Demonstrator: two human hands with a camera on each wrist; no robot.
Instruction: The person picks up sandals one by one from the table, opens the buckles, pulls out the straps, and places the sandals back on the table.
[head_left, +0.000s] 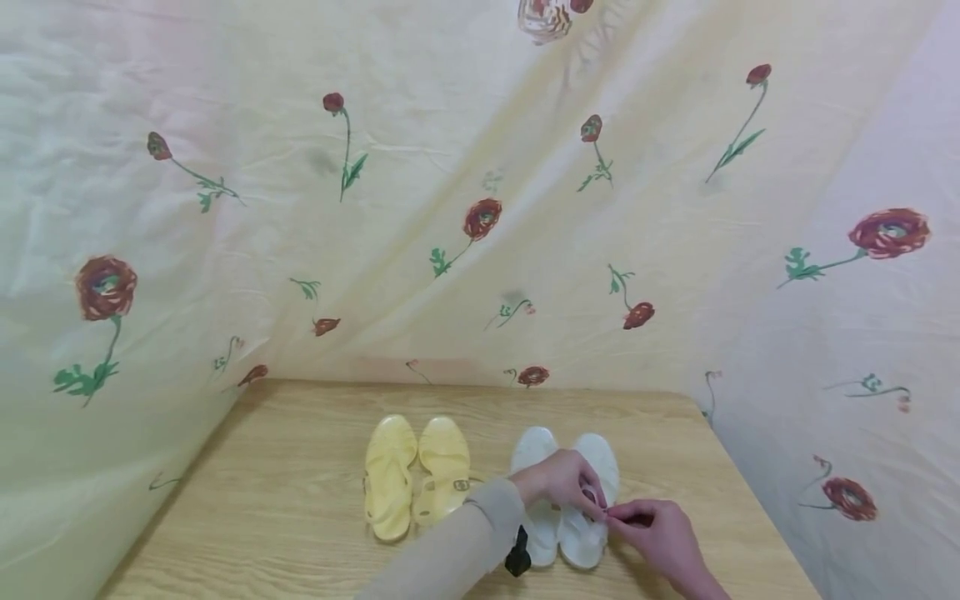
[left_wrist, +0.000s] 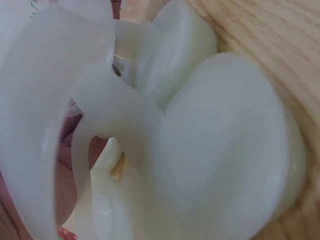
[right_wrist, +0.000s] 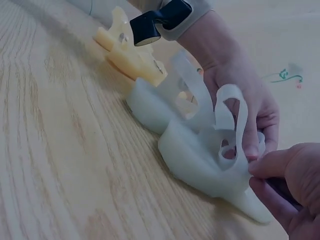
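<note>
A pair of translucent white jelly sandals lies on the wooden table, toes pointing away from me. My left hand (head_left: 562, 479) reaches across the left white sandal (head_left: 534, 444) and pinches the strap of the right white sandal (head_left: 600, 457) at its outer side. From the right, my right hand (head_left: 660, 533) meets it there, thumb and finger pinching the same strap at the buckle spot. In the right wrist view the ankle strap (right_wrist: 240, 120) stands up in a loop, and fingertips hide the buckle. The heel (left_wrist: 225, 145) of a white sandal fills much of the left wrist view.
Left of the white pair stand two yellow jelly sandals (head_left: 392, 467) with metal buckles, partly behind my left sleeve (head_left: 457, 542). A black wrist device (head_left: 517, 554) hangs at that cuff. Flowered cloth (head_left: 420, 250) walls the wooden table (head_left: 285, 483) at the back and sides.
</note>
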